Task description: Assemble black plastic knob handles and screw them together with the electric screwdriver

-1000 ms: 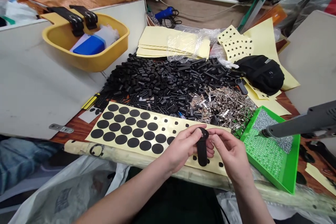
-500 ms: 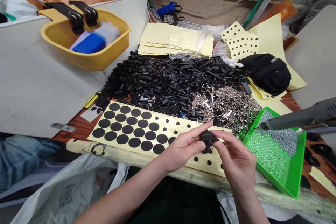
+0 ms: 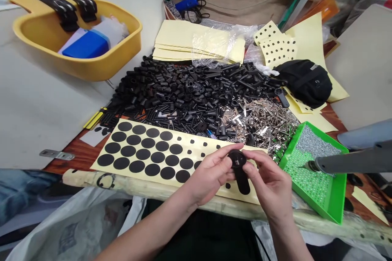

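Between my two hands is a black plastic part (image 3: 241, 175) with a round head and a flat handle-like arm hanging toward me. A small metal piece shows in the middle of its round head. My left hand (image 3: 214, 169) pinches the head from the left, and my right hand (image 3: 269, 179) grips it from the right. Below them lies a pale yellow sheet (image 3: 186, 145) with rows of black round stickers (image 3: 152, 169). Beyond the sheet are a heap of black plastic parts (image 3: 171, 85) and a pile of small metal strips (image 3: 266, 120).
At right, a grey screwdriver-like tool (image 3: 352, 159) reaches over a green perforated tray (image 3: 332, 200) holding small screws. A yellow bin (image 3: 122, 53) hangs at left. Yellow sheets (image 3: 180, 34) and a black cloth item (image 3: 301, 81) lie behind the heap.
The black part has turned in my hands, so its round face and long arm now show. The view has shifted slightly, and the grey tool sits lower over the tray.
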Tool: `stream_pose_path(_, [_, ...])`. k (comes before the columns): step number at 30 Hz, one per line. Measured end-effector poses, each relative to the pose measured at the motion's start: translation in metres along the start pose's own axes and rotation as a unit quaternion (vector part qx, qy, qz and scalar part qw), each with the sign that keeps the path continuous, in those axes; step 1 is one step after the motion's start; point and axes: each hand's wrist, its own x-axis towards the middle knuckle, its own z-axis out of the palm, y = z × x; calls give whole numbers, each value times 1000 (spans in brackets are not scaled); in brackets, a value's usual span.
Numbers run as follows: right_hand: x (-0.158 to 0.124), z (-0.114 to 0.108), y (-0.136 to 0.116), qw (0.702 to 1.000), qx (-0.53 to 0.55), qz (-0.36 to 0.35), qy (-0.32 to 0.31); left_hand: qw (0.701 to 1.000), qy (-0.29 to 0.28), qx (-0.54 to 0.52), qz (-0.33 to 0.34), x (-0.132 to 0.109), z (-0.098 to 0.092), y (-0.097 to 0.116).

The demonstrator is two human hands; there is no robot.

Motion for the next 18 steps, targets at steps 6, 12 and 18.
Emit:
stream_pose_path(6, [0, 4, 2, 999, -7, 36, 4, 995, 24, 91, 28, -2, -5, -1])
stream_pose_path(12, [0, 9, 0, 1000, -16, 9, -3, 963, 36, 251, 89, -13, -3, 1])
stream_pose_path(18, [0, 14, 0, 1000, 2, -5, -9, 926, 36, 342, 155, -15, -3, -2])
